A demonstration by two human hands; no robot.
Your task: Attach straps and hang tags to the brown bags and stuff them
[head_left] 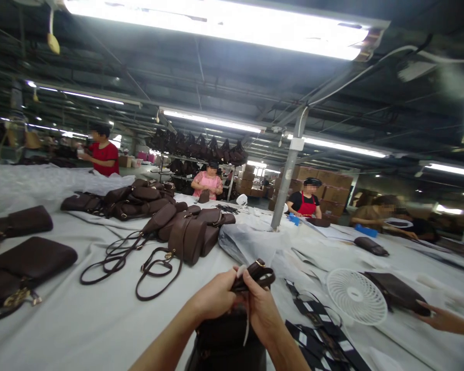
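My left hand point(218, 293) and my right hand point(258, 304) are close together at the lower middle, both closed on a folded dark brown strap point(261, 273) with a gold-coloured ring. A thin pale strip point(248, 327) hangs down between them. Below the hands is a dark brown bag point(230, 340), its lower part cut off by the frame edge. What the fingertips pinch is partly hidden by the fingers.
Brown bags point(189, 239) with looped straps are piled at left centre. Right of my hands lie black tags point(320, 330) and a white round fan point(356, 296). Another person's hand point(444, 319) touches a brown bag point(398, 291). A post point(288, 180) rises from the table.
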